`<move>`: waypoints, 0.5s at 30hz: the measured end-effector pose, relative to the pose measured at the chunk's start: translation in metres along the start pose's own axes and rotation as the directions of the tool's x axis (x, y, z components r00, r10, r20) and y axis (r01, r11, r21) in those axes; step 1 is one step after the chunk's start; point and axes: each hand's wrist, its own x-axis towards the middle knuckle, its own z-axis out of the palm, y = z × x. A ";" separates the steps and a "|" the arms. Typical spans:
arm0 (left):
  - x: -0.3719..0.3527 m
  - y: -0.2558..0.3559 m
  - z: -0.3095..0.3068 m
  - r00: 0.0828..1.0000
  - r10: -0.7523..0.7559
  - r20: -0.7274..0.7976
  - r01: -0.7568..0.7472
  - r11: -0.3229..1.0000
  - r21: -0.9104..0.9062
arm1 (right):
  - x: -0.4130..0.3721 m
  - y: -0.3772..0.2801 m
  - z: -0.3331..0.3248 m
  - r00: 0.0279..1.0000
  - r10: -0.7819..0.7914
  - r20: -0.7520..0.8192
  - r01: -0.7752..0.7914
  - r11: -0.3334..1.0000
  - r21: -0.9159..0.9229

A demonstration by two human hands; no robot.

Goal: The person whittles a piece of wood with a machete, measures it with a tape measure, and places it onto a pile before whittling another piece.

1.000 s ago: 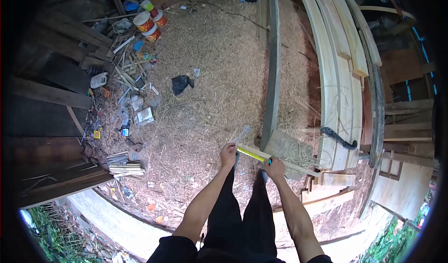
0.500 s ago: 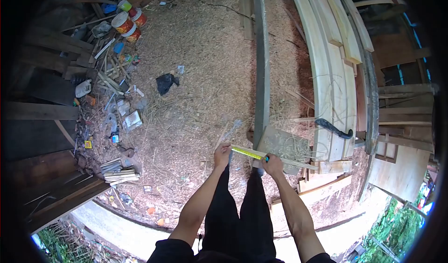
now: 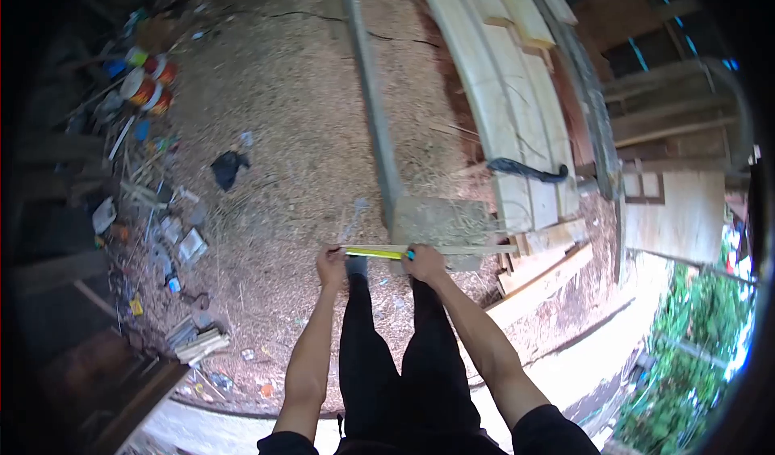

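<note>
A thin wooden strip (image 3: 464,250) lies crosswise in front of my legs. The yellow blade of a tape measure (image 3: 373,253) is pulled out along its near side. My left hand (image 3: 330,268) is closed round the strip's left end, where the blade's tip also is. My right hand (image 3: 425,263) is closed on the tape measure's case, of which only a small teal and black part shows. Beyond the right hand, the strip passes over the near edge of a flat grey-brown board (image 3: 440,221) and reaches toward some short planks (image 3: 553,239).
A long beam (image 3: 371,92) runs away from me along the shavings-covered ground. Several pale planks (image 3: 517,108) are stacked on the right, with a dark curved tool (image 3: 529,170) on them. Left are paint buckets (image 3: 139,88), a black plastic bag (image 3: 229,169) and scattered scrap.
My view has turned, so the surroundings shift left and tilt. The wooden strip and blade now lie nearly level across the view instead of slanting down to the right. Both hands keep their grip.
</note>
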 end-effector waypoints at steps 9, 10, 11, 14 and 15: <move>0.025 0.011 0.002 0.999 0.025 -0.022 -0.023 0.995 0.098 | -0.015 0.156 -0.045 1.000 -0.023 0.010 0.022 0.996 0.091; 0.024 0.012 0.004 1.000 0.024 -0.020 -0.022 0.994 0.106 | -0.013 0.188 -0.044 0.999 -0.038 0.016 0.036 0.992 0.123; 0.023 0.013 0.006 0.999 0.025 -0.030 -0.021 0.993 0.119 | -0.016 0.214 -0.050 0.999 -0.033 -0.017 0.035 0.991 0.126; 0.023 0.010 0.010 0.997 0.039 -0.065 -0.030 0.992 0.121 | -0.021 0.278 -0.069 0.997 0.043 -0.067 -0.034 0.991 0.128; 0.020 0.012 0.010 0.996 0.051 -0.072 -0.040 0.989 0.146 | -0.024 0.291 -0.077 0.997 0.051 -0.057 -0.043 0.991 0.128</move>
